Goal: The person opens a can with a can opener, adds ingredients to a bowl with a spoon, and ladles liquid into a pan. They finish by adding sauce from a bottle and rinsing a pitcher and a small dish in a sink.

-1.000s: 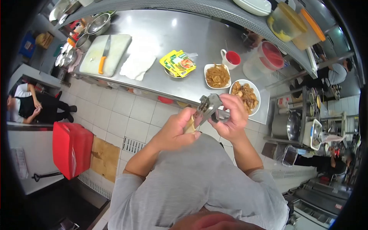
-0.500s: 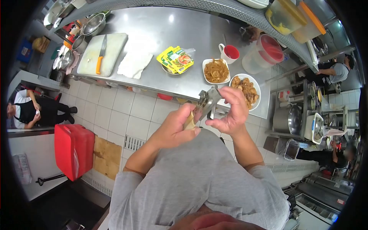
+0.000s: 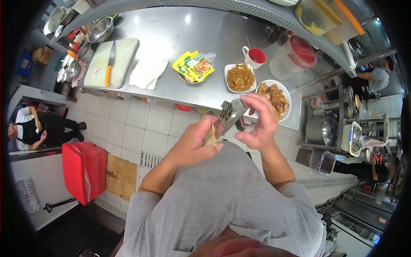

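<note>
My left hand (image 3: 198, 143) is closed around a small can (image 3: 211, 136) with a yellowish side, held tilted in front of my chest. A silver metal piece with a dark mechanism, perhaps a can opener (image 3: 234, 112), sits against its upper end; I cannot make out its exact kind. My right hand (image 3: 263, 124) is curved around the far side of the metal piece, thumb and fingers apart. Its upper fingertips are at the metal's edge, while a dark handle-like part (image 3: 240, 124) shows between them and the thumb.
The steel counter (image 3: 158, 25) holds a cutting board (image 3: 96, 75) with an orange-handled knife (image 3: 108, 73), a white cloth (image 3: 147, 73), yellow packets (image 3: 192, 66), a bowl of brown strips (image 3: 240, 78), a plate of browned pieces (image 3: 274, 98), a red-lined mug (image 3: 255, 58) and a lidded pitcher (image 3: 291, 60). Other people stand left and right.
The thumb of my right hand has moved away from the metal piece and its fingers have spread wider. My left hand keeps its hold. The view has shifted slightly.
</note>
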